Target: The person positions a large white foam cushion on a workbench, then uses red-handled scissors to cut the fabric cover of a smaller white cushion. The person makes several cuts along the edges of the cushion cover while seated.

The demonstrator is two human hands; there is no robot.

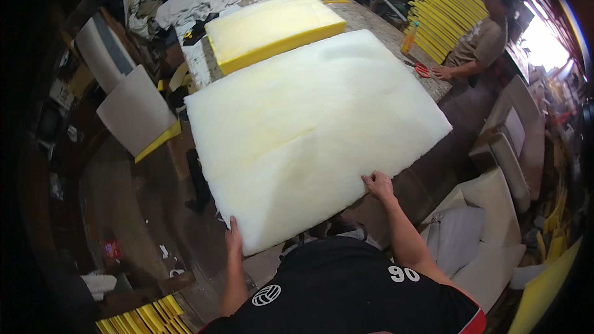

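A large sheet of white fibre wadding [309, 130] spreads before me, its far part over the worktable and its near part reaching out toward my body. My left hand [233, 239] grips its near left corner, thumb on top and the other fingers hidden beneath. Along the near edge, further right, my right hand [378, 185] pinches the wadding between thumb and fingers. Just beyond the sheet lies a yellow foam block [278, 43] topped with a similar white layer.
Beside the worktable [365, 15] on the right, a person's hand [442, 73] rests near red-handled scissors [422, 70]. An orange bottle [409, 38] stands close by. Yellow foam strips [445, 12] are stacked behind. Beige upholstered pieces [137, 111] stand left; more cushions [458, 229] lie right.
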